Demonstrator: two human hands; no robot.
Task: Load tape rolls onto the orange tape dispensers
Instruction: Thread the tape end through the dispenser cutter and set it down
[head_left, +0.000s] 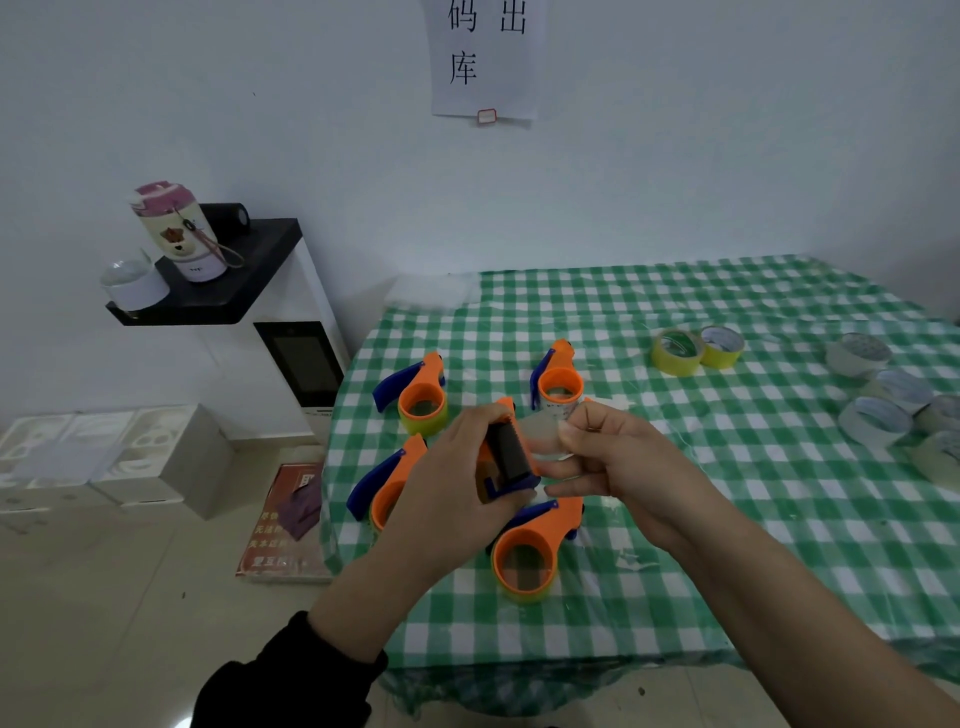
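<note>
The left hand wraps its fingers round an orange plastic tape dispenser with a blue handle. It holds it up just above the worktop with the green and white checked cloth, likely so that the dark toothed cutter faces the person and is easy to see. The right hand pinches a thin strip of clear tape between thumb and first finger, right beside the cutter. I think it is leading the loose end over the teeth so the tape will be ready to tear. The roll inside this dispenser is mostly hidden by the hands. Four more orange dispensers lie flat on the cloth around the hands, close to the near edge, where they are easy to reach. Each looks like a round orange ring with a blue tail, and most seem to have a roll in the ring already. Two yellow tape rolls sit further back, touching each other. A bunch of pale tape rolls waits at the far right, well apart from the dispensers, perhaps as spares.
</note>
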